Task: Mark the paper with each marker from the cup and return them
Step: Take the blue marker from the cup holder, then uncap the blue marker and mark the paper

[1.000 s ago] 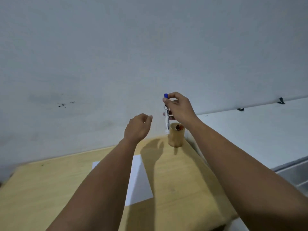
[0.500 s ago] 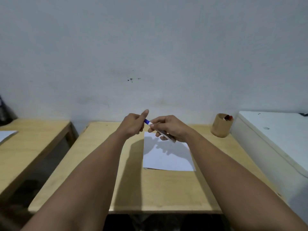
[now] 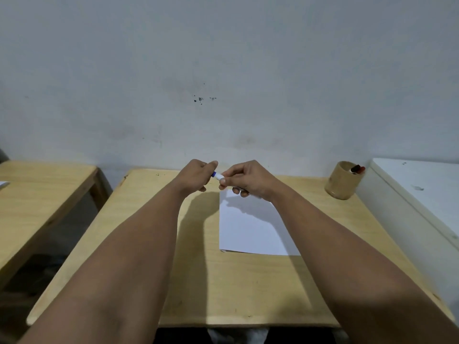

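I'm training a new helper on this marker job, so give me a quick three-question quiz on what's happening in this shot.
1. True or false: the paper already has marks on it.
2. Where is the cup: A, far right of the table; B, on the paper; C, in the left hand?
3. What do both hands grip?

Key: 1. False, it looks blank. 2. A. 3. The blue marker, held between the left hand and right hand.

You hold a blue-capped white marker (image 3: pixel 218 175) above blank paper (image 3: pixel 250 229); wooden cup (image 3: pixel 341 181) far right holds more markers (image 3: pixel 357 168).
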### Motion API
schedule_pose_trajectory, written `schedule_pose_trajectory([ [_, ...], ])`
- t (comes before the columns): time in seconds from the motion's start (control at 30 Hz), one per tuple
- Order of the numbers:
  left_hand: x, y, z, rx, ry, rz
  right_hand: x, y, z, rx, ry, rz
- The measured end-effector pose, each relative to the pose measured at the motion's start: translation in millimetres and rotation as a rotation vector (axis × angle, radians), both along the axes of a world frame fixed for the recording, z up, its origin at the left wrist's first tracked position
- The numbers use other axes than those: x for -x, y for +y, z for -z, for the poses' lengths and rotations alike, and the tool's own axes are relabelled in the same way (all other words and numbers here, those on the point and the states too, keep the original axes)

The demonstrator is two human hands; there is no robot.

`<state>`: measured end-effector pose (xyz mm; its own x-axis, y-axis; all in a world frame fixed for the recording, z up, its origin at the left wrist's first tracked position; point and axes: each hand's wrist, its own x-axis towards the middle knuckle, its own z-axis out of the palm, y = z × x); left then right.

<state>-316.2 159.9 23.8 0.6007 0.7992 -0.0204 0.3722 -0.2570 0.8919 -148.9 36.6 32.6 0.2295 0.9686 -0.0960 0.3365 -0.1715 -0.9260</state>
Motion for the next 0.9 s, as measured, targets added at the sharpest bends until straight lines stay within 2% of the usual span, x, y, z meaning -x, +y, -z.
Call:
schedule_pose_trajectory([
  [0.07, 12, 22, 6, 0.020, -0.002, -0.076, -20, -6, 12, 0.033, -0.072, 0.034],
  [0.13, 24, 45, 13, -0.126, 0.101, -0.115, -42, -11, 25, -0.001, -0.026, 0.132],
  [0.23, 15, 49, 29, -0.416, 0.337, -0.062, -57, -6, 37, -0.087, 0.184, 0.317],
  [0.33, -9, 31, 57, -0.745, 0.672, 0.044, -55, 4, 41, -0.143, 0.374, 0.367],
  [0.43, -12, 25, 81, -0.973, 0.835, 0.145, -56, 5, 40, -0.162, 0.574, 0.387],
  [0.53, -10, 26, 89, -1.008, 0.851, 0.141, -62, 2, 35, -0.203, 0.907, 0.411],
  [0.63, -10, 27, 91, -0.968, 0.822, 0.102, -63, -2, 32, -0.221, 1.033, 0.412],
  [0.77, -2, 22, 88, -0.919, 0.735, 0.023, -59, -5, 33, -0.260, 1.003, 0.398],
  [0.9, 10, 11, 82, -0.865, 0.683, -0.096, -49, -11, 28, -0.258, 0.838, 0.434],
])
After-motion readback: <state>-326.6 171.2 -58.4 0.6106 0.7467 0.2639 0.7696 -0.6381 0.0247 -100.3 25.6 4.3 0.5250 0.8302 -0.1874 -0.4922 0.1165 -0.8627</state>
